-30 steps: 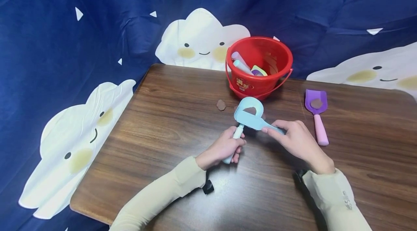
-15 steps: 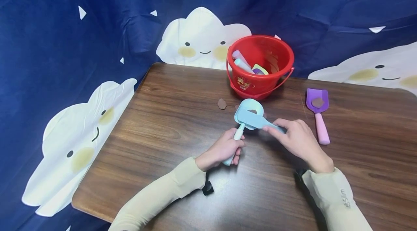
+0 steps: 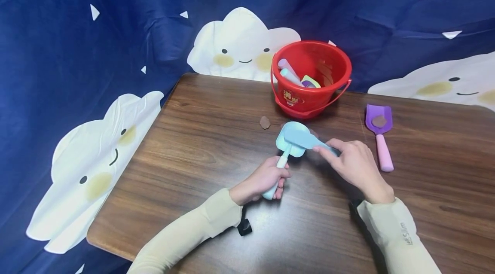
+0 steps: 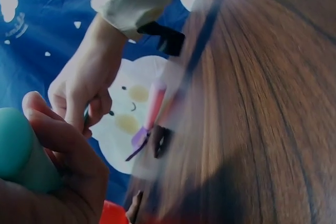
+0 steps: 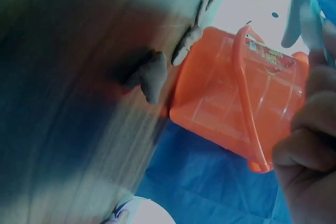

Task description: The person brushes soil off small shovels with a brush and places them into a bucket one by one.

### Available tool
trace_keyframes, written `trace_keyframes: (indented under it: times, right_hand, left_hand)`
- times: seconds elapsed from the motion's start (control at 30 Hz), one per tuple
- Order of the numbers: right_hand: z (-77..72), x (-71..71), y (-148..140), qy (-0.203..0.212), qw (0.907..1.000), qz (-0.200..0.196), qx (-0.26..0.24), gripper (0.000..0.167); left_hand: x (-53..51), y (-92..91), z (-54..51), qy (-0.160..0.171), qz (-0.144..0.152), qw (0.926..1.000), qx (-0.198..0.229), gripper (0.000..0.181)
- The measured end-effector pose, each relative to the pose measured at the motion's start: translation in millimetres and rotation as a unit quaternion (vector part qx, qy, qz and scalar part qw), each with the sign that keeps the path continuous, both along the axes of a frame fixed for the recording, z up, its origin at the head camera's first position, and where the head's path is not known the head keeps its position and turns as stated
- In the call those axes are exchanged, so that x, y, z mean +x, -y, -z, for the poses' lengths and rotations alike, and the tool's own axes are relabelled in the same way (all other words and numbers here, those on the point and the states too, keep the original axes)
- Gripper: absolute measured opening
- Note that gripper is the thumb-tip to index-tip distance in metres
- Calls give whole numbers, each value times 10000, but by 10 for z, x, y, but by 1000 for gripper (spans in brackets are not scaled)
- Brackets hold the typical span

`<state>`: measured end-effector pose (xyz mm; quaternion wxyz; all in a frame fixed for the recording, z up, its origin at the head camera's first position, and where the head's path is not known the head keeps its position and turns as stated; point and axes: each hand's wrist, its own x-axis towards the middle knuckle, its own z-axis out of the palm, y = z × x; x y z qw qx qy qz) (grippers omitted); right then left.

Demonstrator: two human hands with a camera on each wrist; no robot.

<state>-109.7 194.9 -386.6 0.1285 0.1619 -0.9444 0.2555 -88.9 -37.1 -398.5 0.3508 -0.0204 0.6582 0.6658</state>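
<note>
My left hand (image 3: 270, 177) grips the handle of a light blue toy shovel (image 3: 284, 130), held in front of the red bucket. The handle's teal end (image 4: 16, 145) pokes out of the fist in the left wrist view. My right hand (image 3: 353, 164) pinches the thin handle of a blue flat-bladed toy spatula (image 3: 301, 138), whose blade lies across the shovel's scoop. Whether the two blades touch I cannot tell. A brown clay-like lump (image 3: 264, 122) lies on the table left of the shovel. Other lumps (image 5: 153, 77) show in the right wrist view, partly hidden by the shovel in the head view.
The red bucket (image 3: 307, 104) stands at the table's back edge with several toy handles inside. To the right lies a purple shovel (image 3: 370, 123) with a pink handle, bearing a brown lump (image 3: 379, 121). A blue cloth with clouds (image 3: 243, 46) hangs behind the wooden table (image 3: 185, 145).
The brown lump seen in the light blue shovel's scoop is no longer visible. The shovel has tilted and dropped slightly, and the spatula blade has shifted a little right over it.
</note>
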Motion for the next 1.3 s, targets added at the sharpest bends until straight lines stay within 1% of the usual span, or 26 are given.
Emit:
trace_keyframes:
  times: [0.1, 0.17, 0.4, 0.53, 0.63, 0.77, 0.9, 1.0, 1.13, 1.3]
  right_hand:
    - [8, -10, -8, -222, 9997, 52, -68, 20]
    - [3, -15, -8, -219, 9997, 74, -109, 20]
    - [5, -32, -14, -132, 9998, 112, -71, 23]
    - [6, -37, -22, -15, 9998, 169, -66, 25]
    - [-4, -33, -9, -11, 9998, 147, -124, 23]
    - [-34, -13, 26, 92, 9995, -147, -278, 19]
    - [-66, 4, 69, 558, 9970, -495, -227, 16]
    - [-73, 5, 86, 758, 9956, -553, -67, 16]
    - [-62, 3, 84, 636, 9971, -409, 62, 20]
    - [-41, 0, 70, 526, 9983, -250, 98, 23]
  left_hand:
    - [7, 8, -8, 272, 31, 9994, 218, 14]
    - [14, 16, -11, 337, 65, 9990, 273, 14]
    - [44, 43, -10, 207, 154, 9995, 191, 11]
    - [54, 48, -13, 167, 153, 9997, 130, 11]
    - [55, 47, -13, 107, 113, 9999, 41, 11]
    - [40, 45, -9, 42, 27, 10000, -50, 17]
    - [30, 48, 4, 13, 10, 10000, -38, 20]
    - [34, 50, 9, -36, 26, 10000, -27, 22]
    - [47, 53, 15, -116, 57, 9999, -76, 24]
    - [72, 60, 9, -143, 59, 9998, -125, 21]
